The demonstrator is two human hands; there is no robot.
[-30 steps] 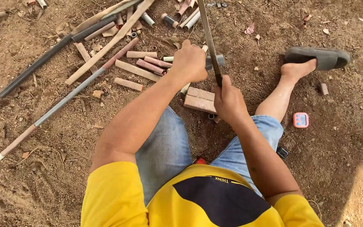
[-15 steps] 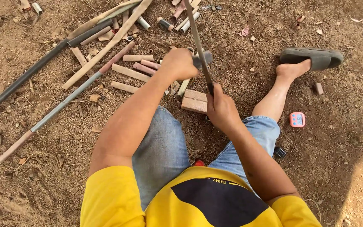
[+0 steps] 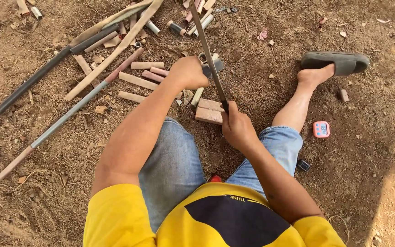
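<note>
My right hand (image 3: 237,129) grips the handle of a long thin saw blade (image 3: 208,51) that slants away toward the top of the view. My left hand (image 3: 189,72) is closed around a short grey pipe piece (image 3: 212,67) lying under the blade. Just below the blade sits a small wooden block (image 3: 209,111) on the dirt. I am sitting on the ground in blue jeans and a yellow shirt, with my bare right foot (image 3: 315,75) stretched out to the right.
Several cut pipe pieces (image 3: 138,80) and long pipes (image 3: 46,73) lie on the dirt at the left and top. A grey sandal (image 3: 339,61) lies by my foot. A small pink timer (image 3: 321,129) and a small black object (image 3: 303,165) rest beside my right leg.
The saw blade has slid back toward me, and my right hand has drawn closer to my body. My left hand stays on the pipe piece.
</note>
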